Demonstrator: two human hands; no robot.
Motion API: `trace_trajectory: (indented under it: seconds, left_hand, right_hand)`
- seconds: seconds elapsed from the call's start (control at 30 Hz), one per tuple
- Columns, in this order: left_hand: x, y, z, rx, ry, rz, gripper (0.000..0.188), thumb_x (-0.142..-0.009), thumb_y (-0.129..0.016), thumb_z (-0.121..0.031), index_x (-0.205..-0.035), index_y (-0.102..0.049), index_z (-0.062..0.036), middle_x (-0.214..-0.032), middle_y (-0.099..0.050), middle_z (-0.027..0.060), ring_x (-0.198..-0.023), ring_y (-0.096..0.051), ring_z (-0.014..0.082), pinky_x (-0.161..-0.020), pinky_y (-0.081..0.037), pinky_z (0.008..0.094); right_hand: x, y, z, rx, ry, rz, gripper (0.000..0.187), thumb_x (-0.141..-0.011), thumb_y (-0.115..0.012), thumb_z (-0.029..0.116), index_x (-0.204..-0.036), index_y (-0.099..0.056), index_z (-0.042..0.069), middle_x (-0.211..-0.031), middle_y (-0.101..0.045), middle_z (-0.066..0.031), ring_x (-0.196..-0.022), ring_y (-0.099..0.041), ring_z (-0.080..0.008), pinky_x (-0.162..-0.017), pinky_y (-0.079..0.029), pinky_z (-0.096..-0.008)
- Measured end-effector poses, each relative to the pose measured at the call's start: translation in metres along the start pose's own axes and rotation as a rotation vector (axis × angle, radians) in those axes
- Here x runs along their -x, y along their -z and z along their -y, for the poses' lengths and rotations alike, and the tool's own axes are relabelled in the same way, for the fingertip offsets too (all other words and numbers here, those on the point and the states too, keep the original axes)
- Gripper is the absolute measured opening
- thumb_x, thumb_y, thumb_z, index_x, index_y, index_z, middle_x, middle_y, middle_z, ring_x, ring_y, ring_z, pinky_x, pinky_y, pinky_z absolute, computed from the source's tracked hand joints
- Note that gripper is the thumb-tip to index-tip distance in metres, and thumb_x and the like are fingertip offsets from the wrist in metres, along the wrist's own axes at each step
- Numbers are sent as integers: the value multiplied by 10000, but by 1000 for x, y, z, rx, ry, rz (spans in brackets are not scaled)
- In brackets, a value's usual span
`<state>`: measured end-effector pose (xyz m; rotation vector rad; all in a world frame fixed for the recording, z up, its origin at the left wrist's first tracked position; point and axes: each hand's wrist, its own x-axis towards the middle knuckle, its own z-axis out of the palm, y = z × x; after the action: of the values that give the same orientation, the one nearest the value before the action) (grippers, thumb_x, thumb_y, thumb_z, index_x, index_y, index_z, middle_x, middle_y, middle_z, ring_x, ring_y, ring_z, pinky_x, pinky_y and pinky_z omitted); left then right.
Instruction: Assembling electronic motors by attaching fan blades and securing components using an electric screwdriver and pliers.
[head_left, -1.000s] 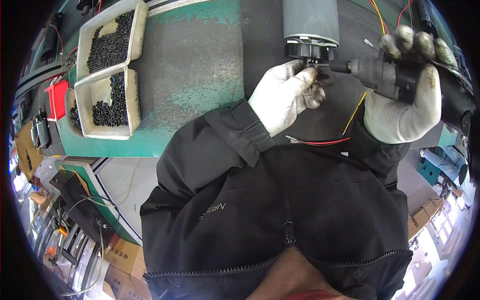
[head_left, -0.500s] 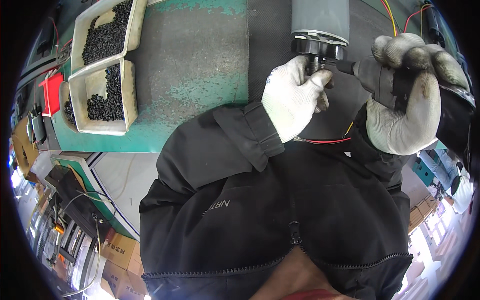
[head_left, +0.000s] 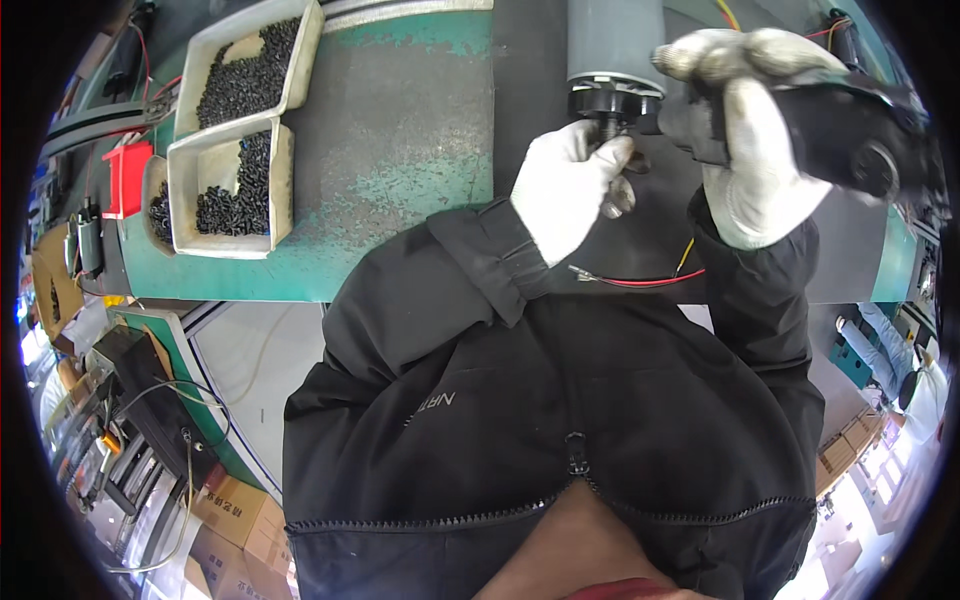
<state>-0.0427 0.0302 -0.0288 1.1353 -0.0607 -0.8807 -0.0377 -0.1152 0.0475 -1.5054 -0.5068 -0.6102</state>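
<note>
A grey cylinder [head_left: 615, 40], which looks like a motor housing, lies at the top with its black end ring [head_left: 612, 102] toward me. My left hand [head_left: 562, 190], in a white knit glove, is closed around the short metal shaft [head_left: 612, 128] below that ring. In my right hand [head_left: 750, 140], gloved too, is a black power screwdriver [head_left: 835, 130], its body pointing right and slightly blurred. The tool's nose [head_left: 690, 125] is just right of the ring; whether its tip touches anything cannot be made out.
Two off-white bins [head_left: 283, 190] of small black parts stand at left beside a red box [head_left: 127, 180]. Red and yellow wires [head_left: 640, 282] lie near the table's front edge. At far right, a person [head_left: 920, 385] is beyond the table.
My right hand has moved left and a little up with the screwdriver, whose nose is now nearer the ring. My left hand keeps its grip on the shaft. The whole view has shifted slightly.
</note>
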Motion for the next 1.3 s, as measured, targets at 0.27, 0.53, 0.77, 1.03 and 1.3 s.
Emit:
trace_trajectory:
  seconds: [0.27, 0.53, 0.77, 1.03, 1.3]
  left_hand:
    - [-1, 5, 10, 571, 95, 224, 345, -942, -557, -259, -1180, -505, -14, -1032, -572, 73, -800, -522, 88, -653, -451, 212]
    - [-4, 3, 6, 985, 300, 231, 327, -982, -357, -251, -1139, -462, 16, -877, -534, 78, -564, -398, 86, -588, -377, 255]
    - [0, 0, 3, 975, 366, 143, 314, -956, -380, -295, -1065, -454, -10, -874, -554, 104, -557, -418, 107, -570, -381, 274]
    - [1, -3, 9, 597, 176, 82, 358, -942, -524, -349, -1094, -523, -25, -915, -596, 71, -636, -473, 91, -603, -407, 260]
    - [0, 11, 7, 868, 323, 225, 470, -974, -430, -407, -1177, -490, 12, -953, -598, 103, -655, -484, 113, -618, -422, 279]
  right_hand:
    - [-16, 18, 56, 28, 61, -705, 303, -939, -467, 143, -1134, -527, -81, -1061, -612, -236, -933, -640, -317, -776, -568, -398]
    - [50, 186, 70, 1013, -127, -595, 295, -845, -667, 124, -1034, -589, -89, -897, -677, -191, -794, -672, -224, -691, -541, -288]
    - [97, 181, 55, 1680, 259, -930, 382, -710, -665, 113, -1020, -578, -92, -927, -628, -210, -832, -627, -258, -779, -508, -347]
    - [127, 204, -17, 1636, -410, -69, 497, -831, -647, 271, -1279, -521, 96, -1242, -527, -204, -1147, -498, -349, -997, -374, -422]
    - [125, 233, -15, 1631, -431, -31, 405, -895, -572, 301, -1271, -551, 154, -1161, -577, -196, -1082, -547, -342, -948, -422, -405]
